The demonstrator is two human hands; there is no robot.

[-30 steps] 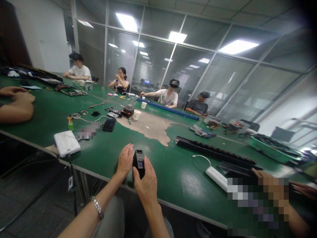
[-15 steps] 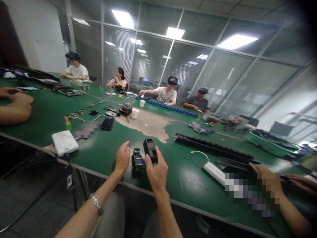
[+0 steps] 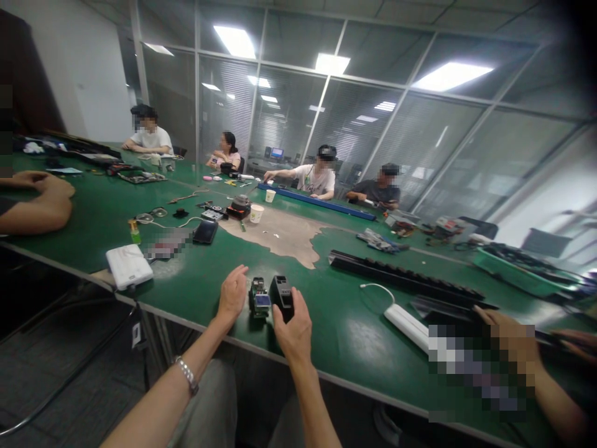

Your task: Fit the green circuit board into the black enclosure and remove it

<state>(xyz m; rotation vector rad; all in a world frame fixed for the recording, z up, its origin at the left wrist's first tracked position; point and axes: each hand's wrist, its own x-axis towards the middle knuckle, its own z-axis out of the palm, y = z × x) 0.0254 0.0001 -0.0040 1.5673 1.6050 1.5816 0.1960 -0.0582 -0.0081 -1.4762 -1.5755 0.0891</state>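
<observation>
Near the table's front edge stands a small circuit-board module (image 3: 260,300) with a bluish screen. My left hand (image 3: 233,292) rests to its left, fingers stretched out and holding nothing, a little apart from the module. Just right of the module is a black plastic casing (image 3: 281,287) with square openings at its far end. My right hand (image 3: 295,323) grips the casing's near part between thumb and fingers, which hide some of it. The casing appears to be down on the green table (image 3: 345,348).
A white power strip (image 3: 405,326) and long black strip (image 3: 401,274) lie to the right, near another person's hand (image 3: 513,336). On the left are a white box (image 3: 129,266) and a phone (image 3: 205,232). Paper cups (image 3: 256,213) stand farther back. Several people sit around the table.
My right hand has brought the casing lower and tipped it more upright beside the module. My left hand stays open in nearly the same place. The view has shifted slightly.
</observation>
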